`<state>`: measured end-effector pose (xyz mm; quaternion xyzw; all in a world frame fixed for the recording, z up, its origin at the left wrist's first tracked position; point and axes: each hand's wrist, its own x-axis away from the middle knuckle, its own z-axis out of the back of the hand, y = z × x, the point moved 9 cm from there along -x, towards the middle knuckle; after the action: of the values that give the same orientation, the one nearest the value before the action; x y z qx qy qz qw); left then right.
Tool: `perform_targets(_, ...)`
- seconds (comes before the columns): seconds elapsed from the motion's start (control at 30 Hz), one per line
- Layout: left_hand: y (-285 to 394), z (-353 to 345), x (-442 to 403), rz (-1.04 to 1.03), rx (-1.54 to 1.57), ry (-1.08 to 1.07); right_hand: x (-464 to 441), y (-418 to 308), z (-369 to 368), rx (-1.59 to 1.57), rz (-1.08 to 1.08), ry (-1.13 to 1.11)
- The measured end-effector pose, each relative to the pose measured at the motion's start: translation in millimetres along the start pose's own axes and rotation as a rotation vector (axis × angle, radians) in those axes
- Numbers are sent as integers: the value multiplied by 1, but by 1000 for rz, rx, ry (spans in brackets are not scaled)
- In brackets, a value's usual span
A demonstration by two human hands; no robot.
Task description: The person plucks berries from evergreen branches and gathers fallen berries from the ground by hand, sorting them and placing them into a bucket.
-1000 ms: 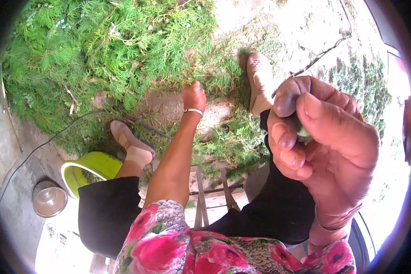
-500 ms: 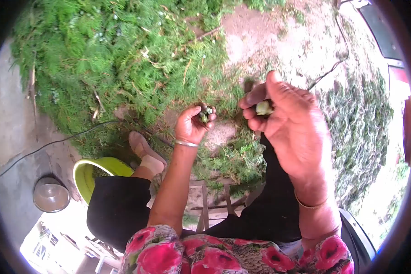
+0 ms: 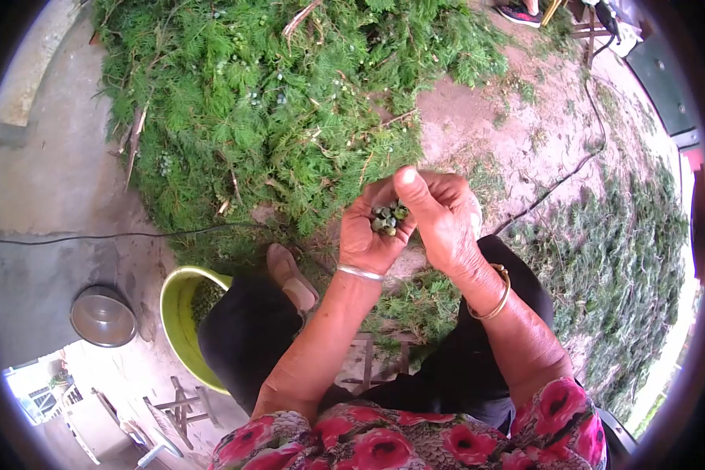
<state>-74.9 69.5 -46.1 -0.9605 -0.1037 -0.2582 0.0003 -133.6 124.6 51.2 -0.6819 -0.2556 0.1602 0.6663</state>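
My left hand [image 3: 366, 239], with a silver bangle at the wrist, is cupped around a small pile of green seed cones [image 3: 385, 220]. Close against it on the right is my right hand [image 3: 444, 218], with a gold-coloured bangle. Its thumb points up beside the pile. The right fingers curl towards the left hand and are partly hidden, so I cannot make out what is in them. Beyond both hands lies a large heap of cut green conifer branches [image 3: 274, 117], with pale cones among the sprays.
A yellow-green bucket [image 3: 182, 333] with small greenish pieces inside stands by my left leg. Left of it is a metal bowl [image 3: 103, 317]. A black cable [image 3: 125, 236] crosses the ground. More cut greenery [image 3: 603, 258] is spread at right. A person's shoe [image 3: 520, 14] shows at the top.
My right hand has moved left and down to meet my left hand. The pale green cone seen in the right fingers is out of sight. More cones show in my left palm.
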Motion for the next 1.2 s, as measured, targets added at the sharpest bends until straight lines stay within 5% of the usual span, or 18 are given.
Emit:
perform_targets(0.1, 6, 7, 6, -8, 27, 127, -1, -10, 9, 135, 36, 36)
perform_targets(0.43, 51, -17, 32, 36, -24, -65, 7, -19, -20, 606, 289, -94)
perform_targets(0.63, 58, -29, 32, 114, 94, -205, 3, -14, -31, 634, 341, -87)
perform_targets(1.2, 70, -34, 32, 61, 70, -182, -4, -12, -42, 514, 266, -42)
